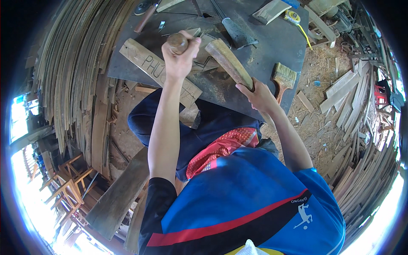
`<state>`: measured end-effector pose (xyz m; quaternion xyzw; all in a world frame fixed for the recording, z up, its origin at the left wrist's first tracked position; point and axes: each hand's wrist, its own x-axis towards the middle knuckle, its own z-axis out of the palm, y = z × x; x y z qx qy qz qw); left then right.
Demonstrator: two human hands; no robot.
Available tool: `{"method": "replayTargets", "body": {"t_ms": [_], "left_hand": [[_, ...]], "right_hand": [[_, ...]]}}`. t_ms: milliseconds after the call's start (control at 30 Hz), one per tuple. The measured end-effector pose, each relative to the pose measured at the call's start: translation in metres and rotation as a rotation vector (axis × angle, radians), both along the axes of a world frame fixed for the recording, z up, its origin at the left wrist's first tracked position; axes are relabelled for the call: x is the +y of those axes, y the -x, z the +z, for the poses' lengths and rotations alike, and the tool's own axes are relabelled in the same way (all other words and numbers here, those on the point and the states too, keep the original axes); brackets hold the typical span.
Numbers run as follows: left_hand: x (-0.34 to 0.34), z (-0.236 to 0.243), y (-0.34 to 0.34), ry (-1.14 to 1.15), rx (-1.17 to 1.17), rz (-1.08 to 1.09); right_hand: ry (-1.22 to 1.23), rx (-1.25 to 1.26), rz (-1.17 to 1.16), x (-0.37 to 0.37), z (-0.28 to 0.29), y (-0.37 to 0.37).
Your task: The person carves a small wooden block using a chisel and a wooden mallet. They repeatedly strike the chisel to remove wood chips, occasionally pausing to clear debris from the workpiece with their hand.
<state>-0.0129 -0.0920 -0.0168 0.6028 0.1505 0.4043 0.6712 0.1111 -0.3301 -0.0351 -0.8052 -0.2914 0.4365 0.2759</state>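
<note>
My left hand point(180, 61) is closed around a chisel point(177, 43), judging by its thick round wooden handle, seen nearly end-on. Its blade is hidden beneath the fist. Under and beside that hand lies a wooden board point(142, 59) with dark lettering and pencilled lines, set aslant on the dark tabletop. My right hand point(260, 100) grips a long wooden mallet point(229, 61) by its narrow end. The mallet's thick head points up and left, a short way right of the left fist, apart from it.
A wide brush point(284, 77) lies at the right edge of the table point(263, 55). Farther back are a dark metal-bladed tool point(239, 33), a yellow tape measure point(292, 17) and a wooden block point(271, 11). Stacked planks point(70, 63) line the left; scraps and shavings cover the floor at right.
</note>
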Motion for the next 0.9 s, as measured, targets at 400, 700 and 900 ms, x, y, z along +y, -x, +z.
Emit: {"method": "replayTargets", "body": {"t_ms": [400, 700, 900], "left_hand": [[-0.005, -0.011, -0.003, -0.269, 0.047, 0.098], [0.026, -0.002, 0.01, 0.171, -0.205, 0.118], [0.01, -0.001, 0.005, 0.099, -0.06, 0.018]], "right_hand": [[0.01, -0.039, 0.027, 0.001, -0.002, -0.005], [0.026, -0.062, 0.031, 0.001, -0.001, -0.001], [0.023, -0.081, 0.055, 0.003, -0.003, -0.002]]}}
